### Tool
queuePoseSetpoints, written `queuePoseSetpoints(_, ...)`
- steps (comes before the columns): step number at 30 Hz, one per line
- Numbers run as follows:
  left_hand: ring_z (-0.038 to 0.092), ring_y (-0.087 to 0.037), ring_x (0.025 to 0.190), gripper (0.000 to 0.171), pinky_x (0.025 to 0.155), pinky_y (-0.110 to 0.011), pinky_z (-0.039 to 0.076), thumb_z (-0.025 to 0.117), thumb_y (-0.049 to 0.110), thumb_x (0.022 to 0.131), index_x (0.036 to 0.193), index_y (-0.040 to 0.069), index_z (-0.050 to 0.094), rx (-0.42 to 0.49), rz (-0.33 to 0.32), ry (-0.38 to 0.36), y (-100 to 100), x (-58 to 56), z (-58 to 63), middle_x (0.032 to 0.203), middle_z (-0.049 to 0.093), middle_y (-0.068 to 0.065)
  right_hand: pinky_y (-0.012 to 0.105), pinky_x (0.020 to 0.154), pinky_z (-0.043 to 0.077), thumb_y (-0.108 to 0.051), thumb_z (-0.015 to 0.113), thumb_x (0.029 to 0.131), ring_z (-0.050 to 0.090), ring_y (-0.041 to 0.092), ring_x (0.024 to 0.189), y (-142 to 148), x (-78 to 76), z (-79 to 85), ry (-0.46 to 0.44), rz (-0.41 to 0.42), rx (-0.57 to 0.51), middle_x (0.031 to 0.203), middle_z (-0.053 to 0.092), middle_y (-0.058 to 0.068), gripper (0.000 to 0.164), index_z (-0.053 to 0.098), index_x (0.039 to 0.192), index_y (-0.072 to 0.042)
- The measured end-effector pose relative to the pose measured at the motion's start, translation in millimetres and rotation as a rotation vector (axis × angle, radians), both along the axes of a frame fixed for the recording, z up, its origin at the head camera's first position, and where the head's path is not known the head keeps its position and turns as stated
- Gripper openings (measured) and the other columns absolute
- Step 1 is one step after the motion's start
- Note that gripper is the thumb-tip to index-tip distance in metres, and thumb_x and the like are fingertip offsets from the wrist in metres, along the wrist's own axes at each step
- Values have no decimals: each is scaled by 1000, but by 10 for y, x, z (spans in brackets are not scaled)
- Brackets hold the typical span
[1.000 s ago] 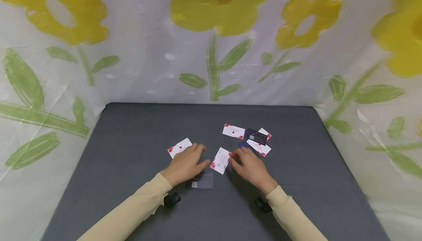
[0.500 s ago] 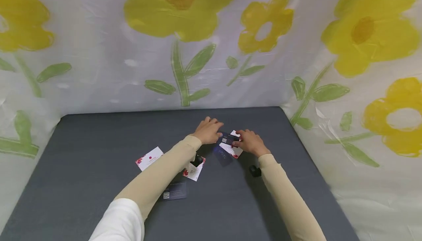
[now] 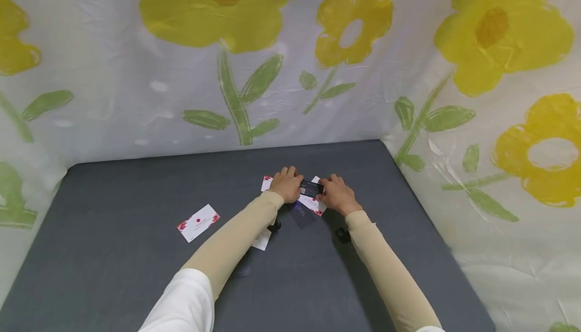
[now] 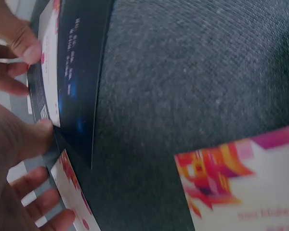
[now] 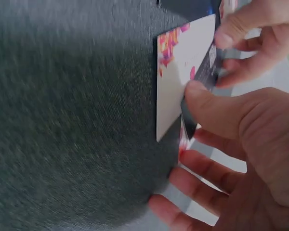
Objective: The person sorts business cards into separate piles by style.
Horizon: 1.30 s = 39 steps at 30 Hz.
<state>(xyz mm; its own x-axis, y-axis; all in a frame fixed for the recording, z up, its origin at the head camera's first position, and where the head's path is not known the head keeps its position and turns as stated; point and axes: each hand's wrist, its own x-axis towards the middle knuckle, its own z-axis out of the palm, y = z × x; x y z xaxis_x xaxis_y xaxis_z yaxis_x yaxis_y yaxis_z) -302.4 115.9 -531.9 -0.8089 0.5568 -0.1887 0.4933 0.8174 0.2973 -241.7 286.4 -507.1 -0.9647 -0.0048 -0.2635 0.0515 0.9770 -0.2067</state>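
Both hands are at a dark business card (image 3: pixel 311 188) with a small square code, at the back of the table. My left hand (image 3: pixel 286 185) pinches its left end, the thumb on the near edge. At the other end, my right hand (image 3: pixel 338 196) grips it between thumb and fingers, as the right wrist view shows. Beneath it lies a white card (image 5: pixel 178 72) with red flower corners. A dark blue card (image 3: pixel 301 214) sticks out nearer the body. Next to the left hand lies another white card (image 3: pixel 266 183), partly covered by that hand.
A white flowered card (image 3: pixel 198 222) lies alone on the left of the dark grey table (image 3: pixel 113 271). Under the left forearm, another white card (image 3: pixel 262 241) and a dark card (image 3: pixel 242 269) show in part. Behind the table hangs a flower-painted sheet (image 3: pixel 159 110).
Both hands have moved from the middle white card to the group at the back right. The left hand has come down onto the dark card's left end. The view has turned right.
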Motion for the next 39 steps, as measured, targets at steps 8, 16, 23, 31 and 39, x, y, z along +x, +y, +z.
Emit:
queuePoseSetpoints(8, 46, -33, 127, 47, 109, -47, 43, 68, 17, 98, 141, 10, 53, -5, 24, 127, -91, 99, 43, 139, 51, -16, 53, 93, 53, -29, 75, 97, 54, 34, 122, -145, -6, 63, 40, -1, 1, 134, 57, 18, 53, 57, 142, -9)
queuePoseSetpoints(16, 61, -27, 108, 42, 89, -41, 50, 77, 15, 92, 123, 7, 51, 14, -31, 349, -227, 196, 72, 114, 67, -8, 47, 81, 56, -17, 73, 98, 66, 32, 100, -240, 65, -13, 283, 12, -106, 110, 71, 16, 32, 60, 125, -5)
queuePoseSetpoints(23, 74, -28, 90, 15, 85, -44, 58, 70, 7, 97, 111, 9, 68, 244, 18, 380, -468, 206, 234, 99, 78, -8, 47, 78, 54, -16, 68, 101, 67, 31, 90, -292, 138, 76, 399, -36, -277, 99, 74, 15, 18, 70, 114, -5)
queuePoseSetpoints(31, 71, -22, 93, 14, 86, -41, 56, 63, 19, 105, 113, 14, 73, 489, 205, 109, -888, 283, 702, 107, 79, -5, 38, 73, 52, -19, 68, 102, 67, 26, 82, -520, 205, 397, 429, -48, -469, 97, 76, 13, 18, 74, 112, -6)
queuePoseSetpoints(39, 64, -21, 88, 14, 80, -36, 51, 64, 19, 105, 110, 9, 72, 569, 221, -90, -1483, 572, 896, 102, 74, -9, 32, 75, 51, -19, 68, 102, 70, 22, 87, -880, 449, 633, 338, -3, -633, 101, 78, 9, 15, 76, 112, -10)
